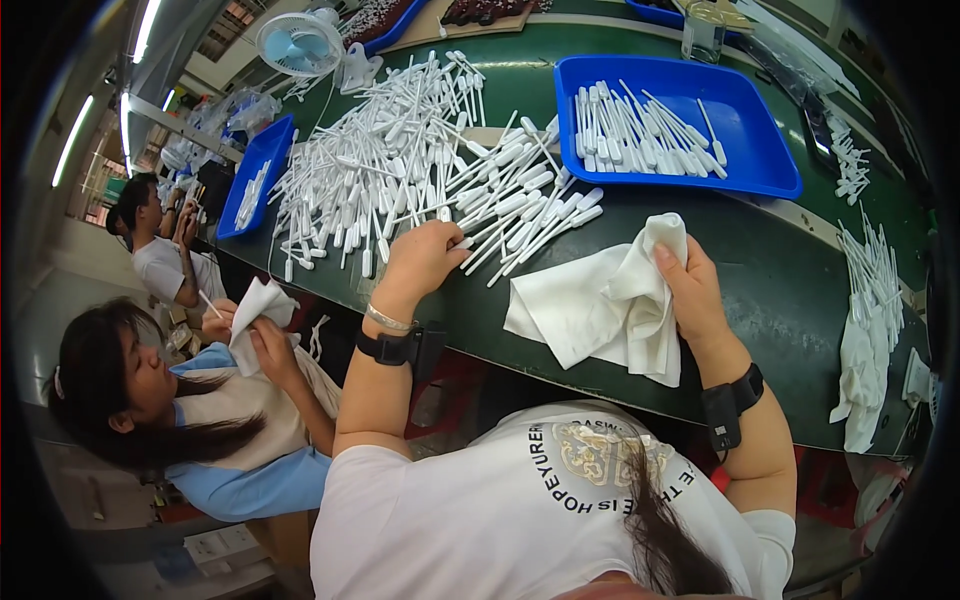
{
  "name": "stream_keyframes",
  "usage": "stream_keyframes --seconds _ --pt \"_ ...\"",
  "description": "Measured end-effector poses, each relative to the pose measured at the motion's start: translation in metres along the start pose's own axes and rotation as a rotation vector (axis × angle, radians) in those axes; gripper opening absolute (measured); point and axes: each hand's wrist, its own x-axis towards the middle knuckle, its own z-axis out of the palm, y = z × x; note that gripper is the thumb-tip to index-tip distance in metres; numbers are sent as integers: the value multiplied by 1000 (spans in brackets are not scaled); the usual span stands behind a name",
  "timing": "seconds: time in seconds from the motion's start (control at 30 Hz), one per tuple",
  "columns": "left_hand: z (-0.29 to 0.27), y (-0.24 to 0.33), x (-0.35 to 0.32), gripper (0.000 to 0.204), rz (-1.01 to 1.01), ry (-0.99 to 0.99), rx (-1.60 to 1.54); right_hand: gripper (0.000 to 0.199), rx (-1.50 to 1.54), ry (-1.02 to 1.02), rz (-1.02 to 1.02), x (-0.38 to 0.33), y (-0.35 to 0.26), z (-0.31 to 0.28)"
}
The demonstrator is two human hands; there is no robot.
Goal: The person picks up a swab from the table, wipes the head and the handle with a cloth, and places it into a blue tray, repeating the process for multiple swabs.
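My right hand (690,285) grips a bunched white cloth (620,310) by its upper corner, thumb against the fabric. The cloth hangs in folds just over the near table edge. My left hand (425,262) is at the near edge of a big loose pile of white plastic droppers (385,150). Its fingers are curled together among the droppers, and what they hold, if anything, is hidden. Each dropper has a thin stem and a thicker bulb. Between my hands lies a fanned group of droppers (525,205), roughly lined up.
A blue tray (770,165) with droppers stands behind the cloth. Another blue tray (245,200) is beyond the pile at left. More droppers and a cloth (860,380) lie at right. A co-worker (190,420) on my left wipes a dropper. A fan (298,43) stands farther back.
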Motion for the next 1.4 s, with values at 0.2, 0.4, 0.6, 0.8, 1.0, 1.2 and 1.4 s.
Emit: stream_keyframes --seconds 0.2,0.4,0.6,0.8,1.0,1.2,1.4 --pt "-30 4 -5 17 -10 -204 -247 28 4 8 -24 2 4 -2" --pt "-20 78 -8 19 61 -502 -1511 29 374 31 -22 -5 -13 3" --pt "14 143 21 12 -60 -578 -1833 31 197 -114 37 -1 -23 -10" --pt "60 156 28 14 -132 -533 -1849 33 115 5 44 3 -14 -18" --pt "60 162 20 11 -9 -348 -1442 30 -253 -85 49 -11 -17 -4" --pt "60 159 19 11 187 -248 -1204 28 -439 -48 -120 -18 -19 6" --pt "58 167 13 8 428 -9 -831 27 -115 215 -165 -8 -13 -3"
